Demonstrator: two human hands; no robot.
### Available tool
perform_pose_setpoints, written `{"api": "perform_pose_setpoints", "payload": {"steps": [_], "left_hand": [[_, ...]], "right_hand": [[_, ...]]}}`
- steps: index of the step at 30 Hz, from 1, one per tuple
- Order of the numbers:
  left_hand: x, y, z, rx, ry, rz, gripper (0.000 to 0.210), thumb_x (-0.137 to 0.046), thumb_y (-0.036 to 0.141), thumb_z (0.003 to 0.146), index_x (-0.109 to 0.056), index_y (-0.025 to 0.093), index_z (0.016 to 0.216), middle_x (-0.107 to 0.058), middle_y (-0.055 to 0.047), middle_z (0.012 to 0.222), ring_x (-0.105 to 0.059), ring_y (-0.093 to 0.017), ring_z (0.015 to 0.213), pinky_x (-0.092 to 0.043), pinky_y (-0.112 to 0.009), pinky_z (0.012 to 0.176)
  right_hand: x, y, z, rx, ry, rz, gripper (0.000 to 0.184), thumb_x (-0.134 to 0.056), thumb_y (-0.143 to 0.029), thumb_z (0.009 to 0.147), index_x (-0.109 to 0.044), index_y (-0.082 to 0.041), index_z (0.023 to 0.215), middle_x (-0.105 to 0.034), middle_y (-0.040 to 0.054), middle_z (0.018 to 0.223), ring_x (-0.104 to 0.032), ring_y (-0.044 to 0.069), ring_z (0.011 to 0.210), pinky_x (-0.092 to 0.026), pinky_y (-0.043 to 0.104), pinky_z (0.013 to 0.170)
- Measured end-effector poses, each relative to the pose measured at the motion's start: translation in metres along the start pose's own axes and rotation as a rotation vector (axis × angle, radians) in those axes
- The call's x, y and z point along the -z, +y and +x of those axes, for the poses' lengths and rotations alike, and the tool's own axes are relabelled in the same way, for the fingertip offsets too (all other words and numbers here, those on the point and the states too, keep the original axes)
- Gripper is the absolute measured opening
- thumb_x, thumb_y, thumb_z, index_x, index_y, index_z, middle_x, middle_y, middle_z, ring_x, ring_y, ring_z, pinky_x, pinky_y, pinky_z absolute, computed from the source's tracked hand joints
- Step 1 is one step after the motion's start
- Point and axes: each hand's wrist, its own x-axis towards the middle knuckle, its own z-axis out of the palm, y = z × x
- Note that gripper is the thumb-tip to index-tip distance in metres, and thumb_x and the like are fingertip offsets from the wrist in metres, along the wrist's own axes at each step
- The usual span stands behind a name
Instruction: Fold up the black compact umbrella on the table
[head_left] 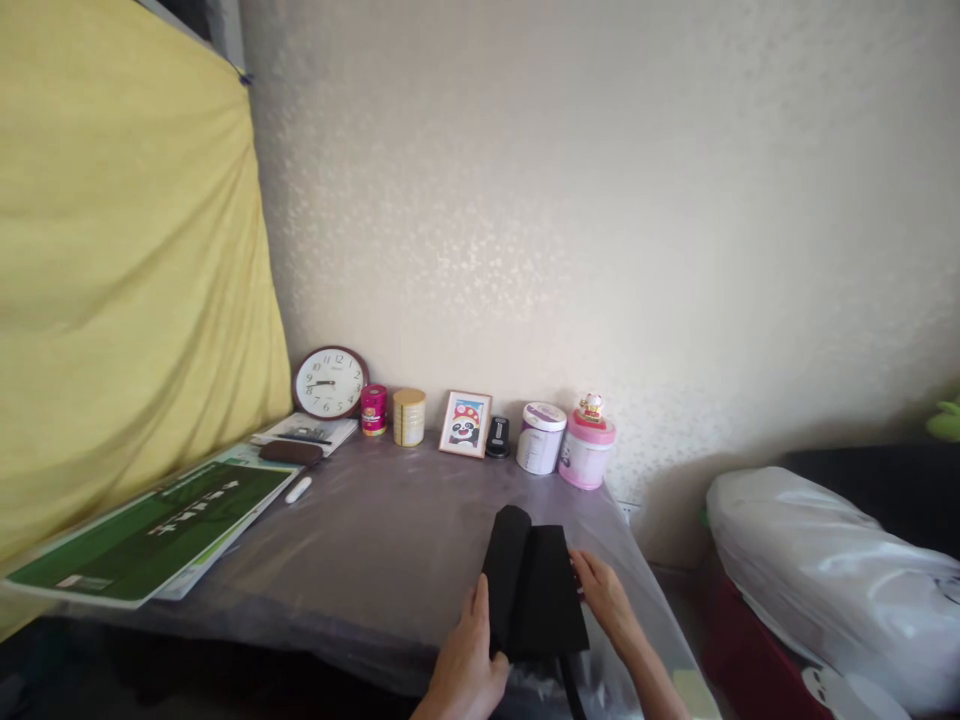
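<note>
A black two-panelled case, possibly folding, is held over the front right part of the table. Its left panel has a rounded top, its right panel is square-cornered, and a dark strap hangs from its lower edge. My left hand grips the left panel low down, thumb at the bottom and fingers along the side. On the right edge, my right hand is closed, its fingertips partly hidden behind the panel. A small reddish bit shows by those fingers; I cannot make out what it is.
Along the wall stand a clock, a pink tin, a yellow-lidded canister, a panda picture frame, a black stapler-like object, and two tubs. Green booklets lie left; a white plastic bag sits right.
</note>
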Motion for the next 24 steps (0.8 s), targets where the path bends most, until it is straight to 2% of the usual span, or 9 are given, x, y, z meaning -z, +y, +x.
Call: {"api": "perform_pose_setpoints", "payload": {"steps": [5, 8, 12, 18, 24], "left_hand": [[0.005, 0.006, -0.004, 0.006, -0.005, 0.022, 0.088, -0.047, 0.007, 0.066, -0.002, 0.010, 0.141, -0.018, -0.016, 0.147, -0.039, -0.021, 0.125, -0.032, -0.025, 0.100], [0.009, 0.010, -0.006, 0.014, -0.024, 0.036, 0.086, -0.047, 0.008, 0.067, -0.002, 0.008, 0.140, -0.017, -0.019, 0.147, -0.042, -0.024, 0.123, -0.035, -0.029, 0.098], [0.011, 0.015, -0.009, 0.033, -0.030, 0.055, 0.084, -0.046, 0.007, 0.067, -0.005, 0.008, 0.140, -0.017, -0.020, 0.146, -0.046, -0.027, 0.119, -0.037, -0.032, 0.096], [0.011, 0.022, -0.010, 0.040, -0.057, 0.136, 0.082, -0.046, 0.006, 0.068, -0.005, 0.002, 0.139, -0.015, -0.024, 0.145, -0.049, -0.029, 0.116, -0.039, -0.034, 0.096], [0.012, 0.025, -0.007, 0.077, -0.098, 0.162, 0.084, -0.049, 0.004, 0.065, -0.007, -0.002, 0.138, -0.014, -0.027, 0.145, -0.052, -0.030, 0.112, -0.041, -0.035, 0.093]], "right_hand": [[-0.003, -0.015, 0.000, 0.071, 0.038, -0.173, 0.043, -0.036, -0.052, 0.078, -0.064, -0.020, 0.081, -0.067, 0.0087, 0.077, -0.062, 0.025, 0.078, -0.044, 0.032, 0.071], [-0.006, -0.017, 0.003, 0.023, -0.006, -0.157, 0.036, -0.046, -0.051, 0.074, -0.063, -0.020, 0.075, -0.065, 0.0062, 0.070, -0.061, 0.024, 0.074, -0.044, 0.032, 0.068], [-0.014, -0.021, 0.006, 0.043, -0.122, 0.008, 0.028, -0.051, -0.045, 0.072, -0.061, -0.019, 0.069, -0.061, 0.0009, 0.060, -0.057, 0.019, 0.064, -0.042, 0.028, 0.057], [-0.043, -0.046, 0.013, 0.114, -0.091, 0.058, 0.026, -0.051, -0.042, 0.073, -0.058, -0.018, 0.066, -0.055, -0.0017, 0.056, -0.050, 0.015, 0.058, -0.037, 0.024, 0.051], [-0.072, -0.055, 0.022, 0.109, -0.083, -0.013, 0.023, -0.052, -0.034, 0.074, -0.062, -0.015, 0.083, -0.059, 0.0007, 0.064, -0.055, 0.017, 0.065, -0.040, 0.026, 0.059]]}}
